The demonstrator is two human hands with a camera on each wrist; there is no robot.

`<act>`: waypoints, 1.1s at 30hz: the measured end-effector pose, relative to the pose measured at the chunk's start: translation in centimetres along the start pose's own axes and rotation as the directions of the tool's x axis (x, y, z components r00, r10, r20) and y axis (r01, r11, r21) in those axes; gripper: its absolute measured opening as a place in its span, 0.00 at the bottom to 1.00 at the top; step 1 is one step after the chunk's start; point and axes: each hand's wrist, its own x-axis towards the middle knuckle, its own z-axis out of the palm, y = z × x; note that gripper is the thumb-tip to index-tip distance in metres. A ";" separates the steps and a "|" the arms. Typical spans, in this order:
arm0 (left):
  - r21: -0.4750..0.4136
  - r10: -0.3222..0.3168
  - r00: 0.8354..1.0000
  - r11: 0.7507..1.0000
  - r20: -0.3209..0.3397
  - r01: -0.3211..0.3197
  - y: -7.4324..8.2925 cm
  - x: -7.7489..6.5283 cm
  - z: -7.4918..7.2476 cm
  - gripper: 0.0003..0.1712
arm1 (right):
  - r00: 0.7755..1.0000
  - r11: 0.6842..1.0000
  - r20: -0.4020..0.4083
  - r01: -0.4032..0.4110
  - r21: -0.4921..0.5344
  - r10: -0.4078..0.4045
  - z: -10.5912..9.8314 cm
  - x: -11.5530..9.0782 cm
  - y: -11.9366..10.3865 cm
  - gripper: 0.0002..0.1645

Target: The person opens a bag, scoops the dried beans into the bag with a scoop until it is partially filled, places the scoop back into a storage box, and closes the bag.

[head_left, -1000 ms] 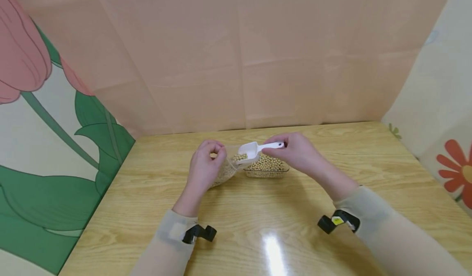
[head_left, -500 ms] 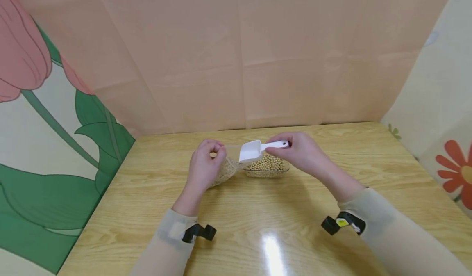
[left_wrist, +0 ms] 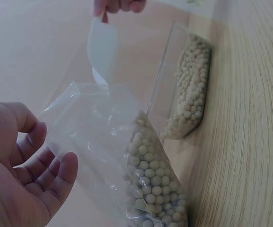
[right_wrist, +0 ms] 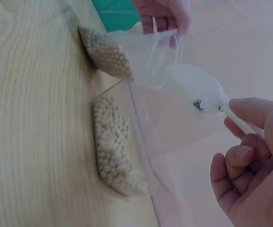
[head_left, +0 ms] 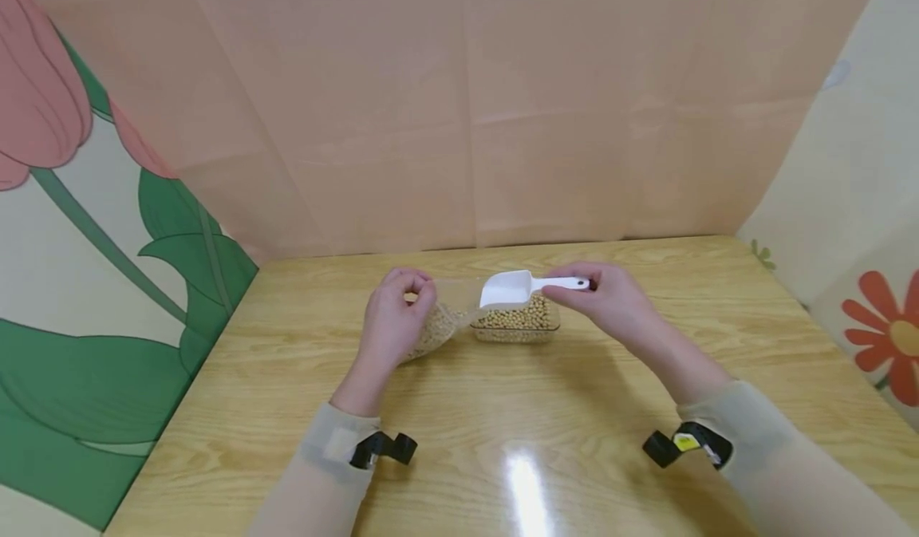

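My left hand [head_left: 396, 313] pinches the upper edge of a clear plastic bag [left_wrist: 98, 137], which is partly filled with round, pale beans [left_wrist: 155, 179]. A white scoop [head_left: 506, 290] is held by its handle between the thumb and fingers of my right hand [head_left: 610, 298]. Its bowl looks empty in the head view and stands at the bag's mouth, above a clear rectangular container [right_wrist: 139, 123]. More of the same beans [right_wrist: 113, 142] lie inside that container, just right of the bag.
The container and the bag's lower part rest on a wood-grain table [head_left: 459, 433]. Behind the table hangs a plain pinkish sheet [head_left: 467, 106]. Walls with painted flowers stand on both sides.
The scoop held beans at its lip a second ago, then tipped toward the bag. Now its bowl shows none, and my right hand has drawn it to the right. My left hand stays nearly still.
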 end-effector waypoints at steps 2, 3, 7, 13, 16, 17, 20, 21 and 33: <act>0.000 0.003 1.000 1.000 -0.001 -0.003 0.0 0.1 -0.1 0.14 | 1.000 1.000 -0.006 -0.011 0.022 0.011 -0.2 0.0 0.7 0.25; 0.000 0.005 1.000 1.000 -0.001 -0.005 0.0 0.1 -0.1 0.15 | 1.000 1.000 -0.010 -0.011 0.027 0.012 -0.3 0.1 1.0 0.25; 0.002 0.006 1.000 1.000 -0.002 -0.006 0.0 0.1 -0.2 0.15 | 0.999 0.999 -0.025 -0.028 0.016 0.028 -0.4 0.4 2.3 0.27; 0.004 0.004 1.000 1.000 0.003 -0.004 -0.1 0.2 -0.2 0.15 | 0.994 0.993 0.002 -0.112 0.031 0.112 0.3 1.2 4.7 0.31; 0.001 0.001 1.000 1.000 0.004 -0.001 0.0 0.2 -0.2 0.15 | 0.993 0.991 0.012 -0.122 0.047 0.122 0.9 1.5 5.7 0.32; 0.001 -0.001 1.000 1.000 0.004 0.001 0.0 0.2 -0.2 0.15 | 0.993 0.991 0.013 -0.120 0.056 0.119 1.0 1.6 5.9 0.31; -0.002 -0.006 1.000 1.000 0.005 0.006 0.0 0.2 -0.3 0.15 | 0.993 0.990 0.013 -0.116 0.078 0.115 1.5 2.0 6.6 0.30; -0.002 -0.008 1.000 1.000 0.006 0.008 0.1 0.1 -0.3 0.15 | 0.993 0.990 0.017 -0.117 0.082 0.116 1.6 2.1 6.7 0.30; 0.009 -0.001 1.000 1.000 -0.003 0.001 -0.2 0.2 -0.2 0.14 | 0.995 0.994 0.058 -0.087 0.061 0.084 2.3 2.7 7.6 0.28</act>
